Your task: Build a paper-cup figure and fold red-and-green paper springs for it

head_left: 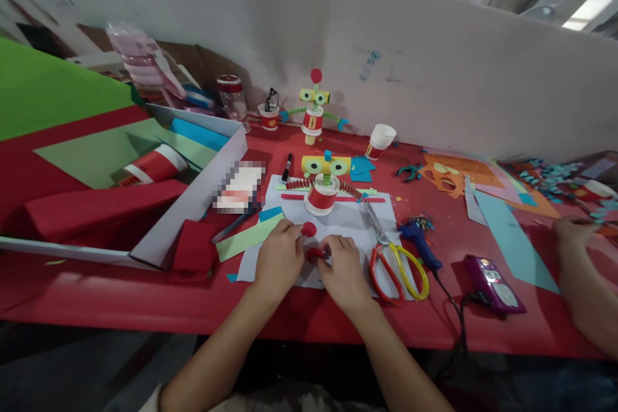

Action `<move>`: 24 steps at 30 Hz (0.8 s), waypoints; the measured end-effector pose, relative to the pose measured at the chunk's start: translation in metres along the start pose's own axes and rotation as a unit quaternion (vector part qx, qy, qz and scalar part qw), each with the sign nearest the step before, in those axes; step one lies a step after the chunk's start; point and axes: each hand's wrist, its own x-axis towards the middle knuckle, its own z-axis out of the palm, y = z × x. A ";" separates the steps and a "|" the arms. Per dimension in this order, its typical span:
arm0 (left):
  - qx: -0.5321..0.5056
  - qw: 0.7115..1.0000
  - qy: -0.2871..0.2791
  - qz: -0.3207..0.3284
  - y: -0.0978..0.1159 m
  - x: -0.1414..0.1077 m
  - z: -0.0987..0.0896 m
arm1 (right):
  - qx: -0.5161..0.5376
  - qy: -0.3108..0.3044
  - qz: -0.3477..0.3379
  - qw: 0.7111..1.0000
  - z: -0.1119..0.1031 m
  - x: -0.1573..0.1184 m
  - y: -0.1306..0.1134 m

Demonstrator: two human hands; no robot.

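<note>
My left hand is closed in a pinch, with a round red paper disc at its fingertips. Just to the right, the thumb and finger of my right hand close on a second red paper piece, seen partly edge-on. Both hands are over a white sheet. Beyond them stands a paper-cup robot figure with a yellow head, round eyes and red folded-paper arms. Scissors with one red and one yellow handle lie beside my right hand.
At left is a white box holding coloured paper and a cup. A glue gun with a cord and a purple device lie right. Another cup figure stands behind. A co-worker's arm reaches in at far right.
</note>
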 end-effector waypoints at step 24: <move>0.004 0.998 -0.052 -0.047 0.010 0.023 -0.002 | 0.173 0.051 0.031 0.983 0.009 -0.008 0.018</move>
